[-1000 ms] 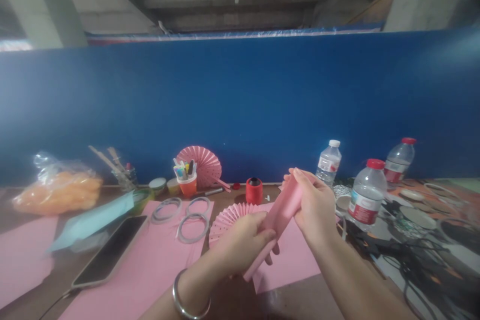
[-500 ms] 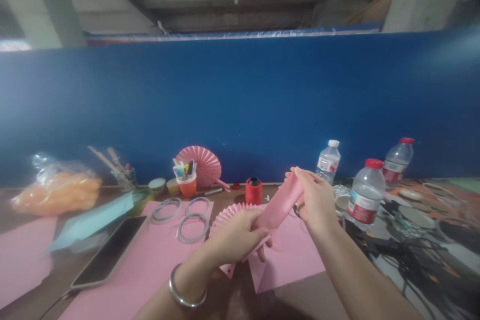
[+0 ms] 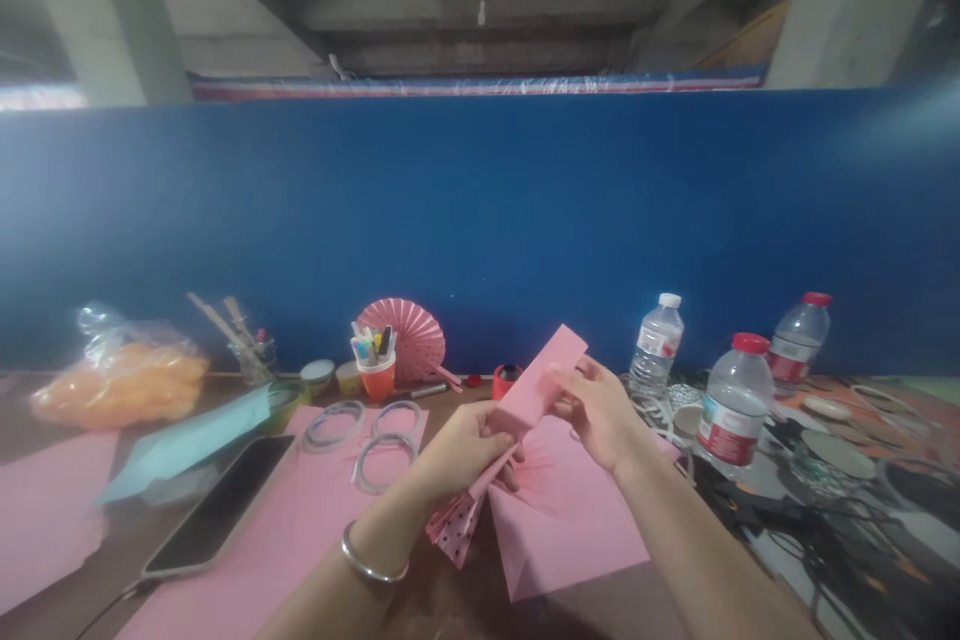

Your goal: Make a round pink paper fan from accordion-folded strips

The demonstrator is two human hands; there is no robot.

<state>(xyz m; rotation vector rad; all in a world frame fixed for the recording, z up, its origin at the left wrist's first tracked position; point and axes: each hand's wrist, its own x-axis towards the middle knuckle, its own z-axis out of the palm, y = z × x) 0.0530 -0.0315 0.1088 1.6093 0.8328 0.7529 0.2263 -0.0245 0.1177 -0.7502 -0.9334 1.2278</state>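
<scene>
A folded strip of pink paper (image 3: 538,386) slants up to the right between my hands. My left hand (image 3: 466,455), with a silver bangle at the wrist, is closed on the strip's lower end. Below that hand hangs a pleated pink paper piece with dark dots (image 3: 456,528); whether the hand grips it too I cannot tell. My right hand (image 3: 596,410) pinches the strip's right edge below its top. Under the hands lies a pink sheet (image 3: 570,530). Behind them stands a red spool-like object (image 3: 505,380), partly covered by the strip.
A finished pink fan (image 3: 412,335) leans on the blue partition behind a cup of pens (image 3: 375,375). Tape rolls (image 3: 386,463) and a phone (image 3: 221,505) lie left. Plastic bottles (image 3: 733,405) and cluttered cables (image 3: 810,540) fill the right side. An orange-filled bag (image 3: 124,385) sits far left.
My right hand has slid down and left along the strip, leaving its top end free above the fingers. The dotted pleated piece has swung lower beneath my left hand.
</scene>
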